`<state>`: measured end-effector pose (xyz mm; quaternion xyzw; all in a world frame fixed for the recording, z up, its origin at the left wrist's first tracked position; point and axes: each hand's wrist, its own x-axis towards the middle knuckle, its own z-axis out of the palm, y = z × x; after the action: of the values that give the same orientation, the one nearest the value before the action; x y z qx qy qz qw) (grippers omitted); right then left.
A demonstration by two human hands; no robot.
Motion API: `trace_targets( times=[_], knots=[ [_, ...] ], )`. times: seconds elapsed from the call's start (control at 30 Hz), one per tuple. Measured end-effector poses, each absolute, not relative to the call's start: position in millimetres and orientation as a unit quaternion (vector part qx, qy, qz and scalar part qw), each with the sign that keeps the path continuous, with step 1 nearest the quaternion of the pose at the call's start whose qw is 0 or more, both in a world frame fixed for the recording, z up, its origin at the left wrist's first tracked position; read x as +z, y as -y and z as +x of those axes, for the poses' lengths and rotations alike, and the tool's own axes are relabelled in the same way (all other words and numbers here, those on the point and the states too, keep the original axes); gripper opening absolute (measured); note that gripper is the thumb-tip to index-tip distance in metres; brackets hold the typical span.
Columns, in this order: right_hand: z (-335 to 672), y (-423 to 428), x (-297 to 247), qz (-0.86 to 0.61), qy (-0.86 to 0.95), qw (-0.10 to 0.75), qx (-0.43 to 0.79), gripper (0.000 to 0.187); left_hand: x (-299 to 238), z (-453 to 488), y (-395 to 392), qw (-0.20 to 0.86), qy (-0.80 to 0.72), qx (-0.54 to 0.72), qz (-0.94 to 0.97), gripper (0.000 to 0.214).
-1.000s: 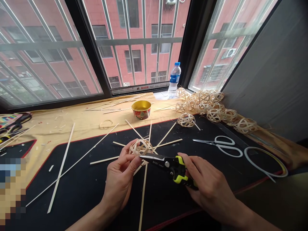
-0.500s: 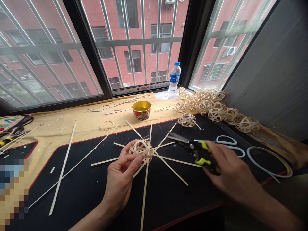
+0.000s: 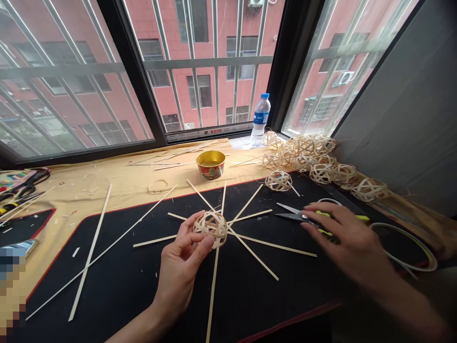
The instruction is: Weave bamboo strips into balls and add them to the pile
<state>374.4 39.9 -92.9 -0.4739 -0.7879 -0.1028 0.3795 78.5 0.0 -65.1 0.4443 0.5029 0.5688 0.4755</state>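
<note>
My left hand (image 3: 183, 257) pinches a small ball woven from pale bamboo strips (image 3: 211, 228) between thumb and fingers, above the dark mat (image 3: 143, 290). Behind and under the ball, several flat strips (image 3: 214, 295) cross in a star on the mat. My right hand (image 3: 342, 233) is over yellow-and-black snips (image 3: 303, 216), thumb and fingers apart around their spread handles. Their blades point left and stand apart. The hand partly covers the handles, and its contact with them is hard to make out. White-handled scissors (image 3: 328, 201) are mostly hidden behind this hand.
More woven balls (image 3: 303, 152) are heaped at the back right, with one ball (image 3: 278, 180) nearer on the mat. A gold-lined bowl (image 3: 210, 165) and a water bottle (image 3: 260, 121) stand by the window. A strip coil (image 3: 403, 245) lies right; long strips (image 3: 91, 252) lie left.
The snips have gone from a closed grip in my right hand to lying with blades and handles apart, farther right. My right hand's fingers have loosened. My left hand still holds the ball.
</note>
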Motion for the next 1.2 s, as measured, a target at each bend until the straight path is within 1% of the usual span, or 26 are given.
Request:
trace_targets(
  times=[0.03,0.1,0.17,0.3,0.43,0.73,0.83,0.93,0.97,1.1,1.2],
  knots=[
    [350,-32,-86,-0.442,0.791,0.415,-0.084,0.015,-66,79,1,0.466,-0.507,0.56,0.461,0.014],
    [304,-18,-74,-0.359,0.812,0.459,-0.007,0.017,-67,79,2,0.452,-0.512,0.543,0.489,0.015],
    [269,-10,-69,-0.313,0.808,0.496,0.055,0.02,-66,79,3,0.444,-0.516,0.525,0.511,0.016],
    [241,-10,-70,-0.3,0.782,0.541,0.073,0.023,-63,79,5,0.43,-0.527,0.499,0.537,0.017],
    [241,-14,-72,-0.299,0.779,0.548,0.055,0.021,-60,80,5,0.421,-0.52,0.506,0.545,0.015],
    [241,-15,-66,-0.295,0.805,0.514,-0.021,0.011,-62,82,8,0.428,-0.508,0.511,0.545,0.012],
    [241,-16,-68,-0.293,0.811,0.505,-0.032,0.01,-64,80,8,0.41,-0.514,0.505,0.558,0.01],
    [241,-17,-72,-0.31,0.805,0.506,-0.013,0.011,-67,79,9,0.379,-0.504,0.518,0.578,0.008],
    [241,-17,-73,-0.315,0.801,0.509,-0.002,0.012,-68,79,10,0.368,-0.492,0.527,0.587,0.008],
    [242,-17,-75,-0.327,0.783,0.529,0.01,0.018,-71,80,11,0.319,-0.444,0.567,0.616,0.025],
    [241,-17,-75,-0.324,0.783,0.532,0.003,0.021,-72,80,10,0.292,-0.438,0.574,0.627,0.025]
  ],
)
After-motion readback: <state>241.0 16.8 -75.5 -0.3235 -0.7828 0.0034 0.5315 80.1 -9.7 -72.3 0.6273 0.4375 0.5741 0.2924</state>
